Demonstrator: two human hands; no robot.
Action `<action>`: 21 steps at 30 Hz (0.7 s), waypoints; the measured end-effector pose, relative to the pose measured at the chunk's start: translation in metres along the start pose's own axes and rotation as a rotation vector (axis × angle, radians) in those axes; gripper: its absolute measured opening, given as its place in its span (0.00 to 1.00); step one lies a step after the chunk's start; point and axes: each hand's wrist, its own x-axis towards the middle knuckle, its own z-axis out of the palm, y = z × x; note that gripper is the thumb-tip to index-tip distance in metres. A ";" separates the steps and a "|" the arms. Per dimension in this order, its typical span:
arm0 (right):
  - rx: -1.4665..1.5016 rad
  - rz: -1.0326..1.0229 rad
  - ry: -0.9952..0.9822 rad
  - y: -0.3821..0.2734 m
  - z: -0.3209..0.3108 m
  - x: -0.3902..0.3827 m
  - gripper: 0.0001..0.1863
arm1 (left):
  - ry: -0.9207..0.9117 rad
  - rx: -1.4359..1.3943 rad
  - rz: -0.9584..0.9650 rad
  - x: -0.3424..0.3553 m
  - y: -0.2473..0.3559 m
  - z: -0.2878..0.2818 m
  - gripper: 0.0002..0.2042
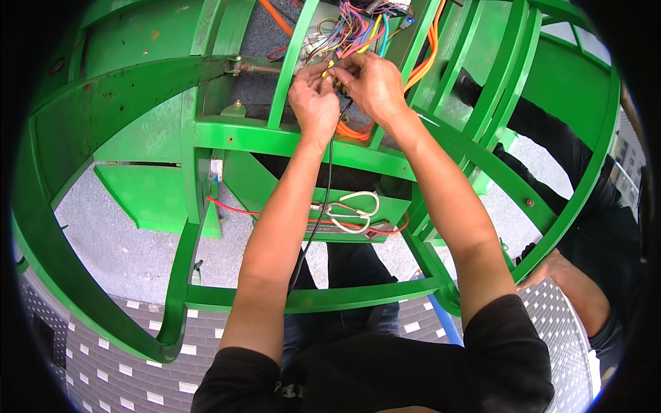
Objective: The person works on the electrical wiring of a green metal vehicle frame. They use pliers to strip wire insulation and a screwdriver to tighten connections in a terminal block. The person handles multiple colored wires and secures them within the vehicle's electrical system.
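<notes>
My left hand (315, 103) and my right hand (375, 86) meet at the top middle, inside a green metal frame. Both are closed, fingertips pinching thin wires around a small yellow piece (330, 67), whose exact kind is too small to tell. A black cable (330, 172) hangs from between my hands and runs down past my left forearm. Just beyond my fingers spreads a tangle of coloured wires (358, 31), red, blue, yellow and white among them. White connectors (313, 47) sit beside my left fingers.
Scissors with white handles (354, 212) lie on a green ledge nearer me, beside a thin red wire (237, 208). Orange conduit (430, 58) runs along the right. A green bar (344, 297) crosses before my body. At the right, another person's hand (540, 268) touches the frame's rim.
</notes>
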 end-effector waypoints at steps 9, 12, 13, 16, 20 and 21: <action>-0.188 -0.272 -0.078 0.000 -0.010 0.012 0.13 | -0.025 0.110 0.011 -0.004 0.007 -0.001 0.12; -0.152 -0.189 -0.125 -0.006 -0.014 0.012 0.13 | -0.016 0.118 0.005 -0.005 0.008 0.000 0.12; -0.108 -0.088 -0.160 -0.007 -0.015 0.012 0.12 | -0.014 0.110 0.003 -0.005 0.008 0.000 0.13; -0.062 0.057 -0.201 -0.008 -0.016 0.012 0.12 | 0.004 0.101 0.006 -0.005 0.008 0.001 0.13; -0.137 -0.141 -0.114 -0.007 -0.012 0.014 0.12 | 0.014 0.056 0.035 -0.003 0.006 0.001 0.12; -0.130 -0.209 -0.085 -0.007 -0.011 0.014 0.13 | 0.025 0.048 0.039 -0.003 0.005 0.002 0.12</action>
